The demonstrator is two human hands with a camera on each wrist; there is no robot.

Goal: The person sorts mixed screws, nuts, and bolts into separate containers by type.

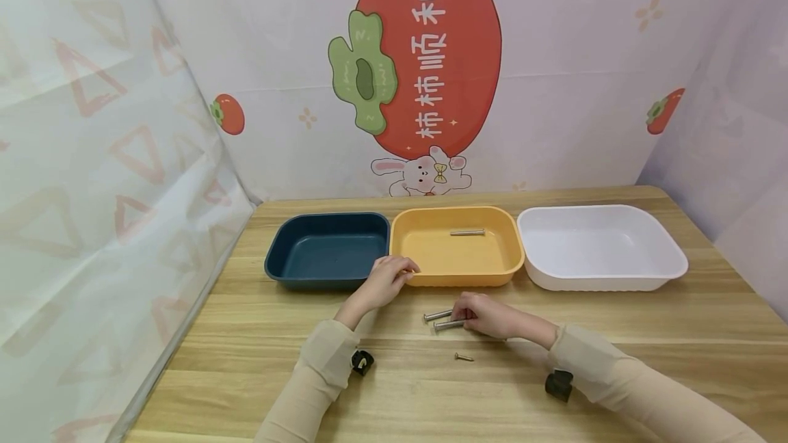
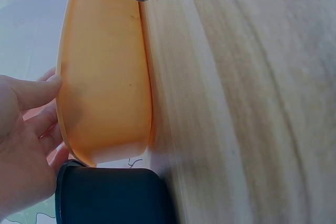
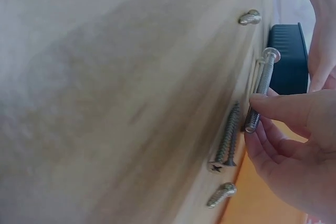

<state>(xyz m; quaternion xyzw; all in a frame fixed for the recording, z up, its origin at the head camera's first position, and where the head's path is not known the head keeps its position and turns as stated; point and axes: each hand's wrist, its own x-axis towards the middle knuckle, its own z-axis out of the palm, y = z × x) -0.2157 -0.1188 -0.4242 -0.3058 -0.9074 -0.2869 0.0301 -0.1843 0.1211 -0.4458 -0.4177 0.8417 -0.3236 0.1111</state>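
My left hand (image 1: pixel 384 279) is at the front left corner of the yellow tray (image 1: pixel 455 280). In the left wrist view its thumb lies on the rim and the other fingers reach over it. My right hand (image 1: pixel 486 315) pinches a long metal bolt (image 3: pixel 266 74) between thumb and fingers, just above the table. Another long bolt (image 1: pixel 437 316) lies behind it, partly covered by the hand. A small screw (image 1: pixel 464 357) lies nearer the front. The right wrist view also shows two pointed screws (image 3: pixel 227 137) side by side and a short round-headed screw (image 3: pixel 221 195), near the hand.
One long bolt (image 1: pixel 468 232) lies inside the yellow tray. A dark blue tray (image 1: pixel 326 284) stands to its left and a white tray (image 1: pixel 600 284) to its right, all in a row on the wooden table (image 1: pixel 246 374). A printed cloth (image 1: pixel 542 135) hangs behind.
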